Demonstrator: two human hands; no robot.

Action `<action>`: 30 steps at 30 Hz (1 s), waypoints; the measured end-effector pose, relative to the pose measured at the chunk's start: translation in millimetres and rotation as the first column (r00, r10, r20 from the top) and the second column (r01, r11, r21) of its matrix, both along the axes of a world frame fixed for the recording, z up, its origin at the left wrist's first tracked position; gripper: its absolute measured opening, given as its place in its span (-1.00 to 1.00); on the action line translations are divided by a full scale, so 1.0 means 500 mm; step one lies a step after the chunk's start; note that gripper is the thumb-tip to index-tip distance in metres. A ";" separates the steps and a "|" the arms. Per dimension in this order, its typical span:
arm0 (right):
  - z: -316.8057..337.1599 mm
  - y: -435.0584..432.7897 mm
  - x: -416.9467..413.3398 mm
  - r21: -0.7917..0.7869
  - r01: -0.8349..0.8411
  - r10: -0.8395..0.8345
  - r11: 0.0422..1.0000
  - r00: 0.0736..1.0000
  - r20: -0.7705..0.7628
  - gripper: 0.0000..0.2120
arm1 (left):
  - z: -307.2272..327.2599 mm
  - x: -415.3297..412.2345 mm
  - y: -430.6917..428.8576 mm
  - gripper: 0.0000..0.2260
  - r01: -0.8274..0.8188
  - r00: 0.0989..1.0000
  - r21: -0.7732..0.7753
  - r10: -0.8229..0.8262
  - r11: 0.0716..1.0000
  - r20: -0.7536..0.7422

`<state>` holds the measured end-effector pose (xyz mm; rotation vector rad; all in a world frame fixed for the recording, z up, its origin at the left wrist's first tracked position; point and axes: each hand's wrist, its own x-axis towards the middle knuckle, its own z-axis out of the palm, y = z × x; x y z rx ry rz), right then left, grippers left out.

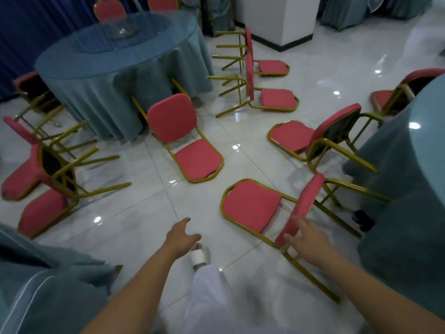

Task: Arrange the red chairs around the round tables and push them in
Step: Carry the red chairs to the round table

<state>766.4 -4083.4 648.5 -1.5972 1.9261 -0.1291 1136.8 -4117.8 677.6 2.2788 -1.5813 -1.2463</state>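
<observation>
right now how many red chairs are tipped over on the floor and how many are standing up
tipped red chairs: 9, counting a blurred one at far left that looks tipped
standing red chairs, behind the round table: 2
total: 11

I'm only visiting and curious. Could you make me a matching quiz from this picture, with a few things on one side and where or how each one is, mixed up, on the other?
Things:
1. left hand
2. right hand
3. round table
4. white pillar

Descriptions:
A. at the far end of the room, dark base
B. reaching the cushion of a tipped-over red chair
C. open above the floor tiles, holding nothing
D. teal-draped and glass-topped

Pairs: 1-C, 2-B, 3-D, 4-A.
</observation>
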 end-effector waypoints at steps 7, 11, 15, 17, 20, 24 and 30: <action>-0.067 -0.188 0.015 0.140 0.365 -0.366 0.920 0.930 -0.024 -0.35 | -0.080 0.040 -0.435 -0.29 0.348 0.909 0.121 -0.366 0.930 0.200; -0.048 -0.245 0.037 0.279 0.544 -0.530 0.791 0.838 -0.130 -0.29 | -0.087 0.013 -0.644 -0.28 0.502 0.829 0.191 -0.533 0.843 0.172; -0.016 -0.305 0.072 0.275 0.674 -0.660 0.686 0.735 -0.155 -0.31 | -0.076 -0.056 -0.815 -0.30 0.625 0.763 0.168 -0.642 0.763 0.073; -0.008 -0.336 0.087 0.251 0.715 -0.698 0.653 0.696 -0.168 -0.31 | -0.069 -0.103 -0.880 -0.30 0.649 0.746 0.158 -0.664 0.744 0.061; -0.029 -0.374 0.108 0.256 0.754 -0.742 0.604 0.650 -0.164 -0.32 | -0.072 -0.170 -0.957 -0.31 0.711 0.690 0.107 -0.718 0.695 0.085; -0.075 -0.395 0.130 0.330 0.780 -0.797 0.532 0.593 -0.114 -0.28 | -0.095 -0.237 -1.032 -0.34 0.734 0.672 0.082 -0.738 0.675 0.060; -0.096 -0.412 0.206 0.387 0.862 -0.887 0.328 0.422 -0.188 -0.33 | -0.146 -0.269 -1.100 -0.30 0.849 0.487 0.210 -0.872 0.485 0.047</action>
